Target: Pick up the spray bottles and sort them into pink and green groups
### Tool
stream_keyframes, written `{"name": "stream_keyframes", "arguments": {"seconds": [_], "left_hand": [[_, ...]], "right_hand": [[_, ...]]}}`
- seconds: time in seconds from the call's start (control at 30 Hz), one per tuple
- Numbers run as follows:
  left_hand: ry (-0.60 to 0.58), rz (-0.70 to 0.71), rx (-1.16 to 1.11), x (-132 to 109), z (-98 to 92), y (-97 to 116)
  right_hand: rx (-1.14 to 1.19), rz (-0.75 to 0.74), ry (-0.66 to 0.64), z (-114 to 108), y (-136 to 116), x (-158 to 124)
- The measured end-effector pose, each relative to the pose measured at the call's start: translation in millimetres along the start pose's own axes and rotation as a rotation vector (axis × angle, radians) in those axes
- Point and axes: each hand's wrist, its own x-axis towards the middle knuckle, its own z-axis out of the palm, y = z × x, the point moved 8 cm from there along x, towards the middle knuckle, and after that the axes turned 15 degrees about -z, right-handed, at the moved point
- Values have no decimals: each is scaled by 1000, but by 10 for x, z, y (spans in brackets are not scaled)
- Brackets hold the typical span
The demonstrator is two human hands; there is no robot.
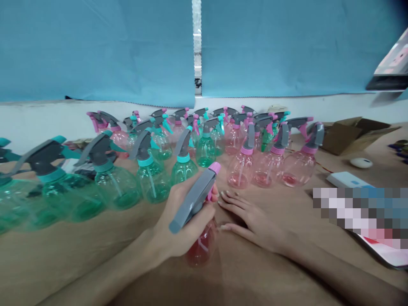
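My left hand (185,216) is wrapped round the neck of a pink spray bottle (200,250) with a grey and pink trigger head. The bottle stands on the brown tabletop (255,272), its nozzle pointing away to the right; the fingers partly hide its neck. Just right of it, my right hand (251,216) lies palm down on the table with fingers stretched out, holding nothing. Beyond the hands stand green spray bottles, the nearest green bottle (185,170) left of centre. Pink spray bottles stand to the right, among them a pink bottle (239,170).
Several more bottles crowd the back, before a white wall and blue cloth (95,51). At right are an open cardboard box (347,136), a white mouse (361,162), a white and blue box (350,180) and a partly pixelated flat object (387,253). More green bottles (73,197) line the left.
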Motion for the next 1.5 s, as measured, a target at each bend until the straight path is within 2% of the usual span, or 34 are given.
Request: {"name": "stream_keyframes", "arguments": {"seconds": [0.13,0.23,0.37,0.8,1.03,1.2,1.5], "left_hand": [[12,-29,-9,9,-4,-23],[92,-79,19,7,-35,-86],[189,-69,50,-21,-67,-118],[179,10,101,-4,-37,-67],[160,-39,70,-1,-27,-141],[135,-37,31,8,-13,-118],[163,-41,73,7,-30,-108]], "right_hand": [[4,11,-15,-3,-5,12],[4,20,-22,-5,-9,15],[9,19,-13,-10,-11,4],[-9,14,-24,-6,-2,-3],[-14,5,-15,-17,-15,3],[-1,8,-12,-23,-19,3],[25,15,-5,-33,-23,3]]}}
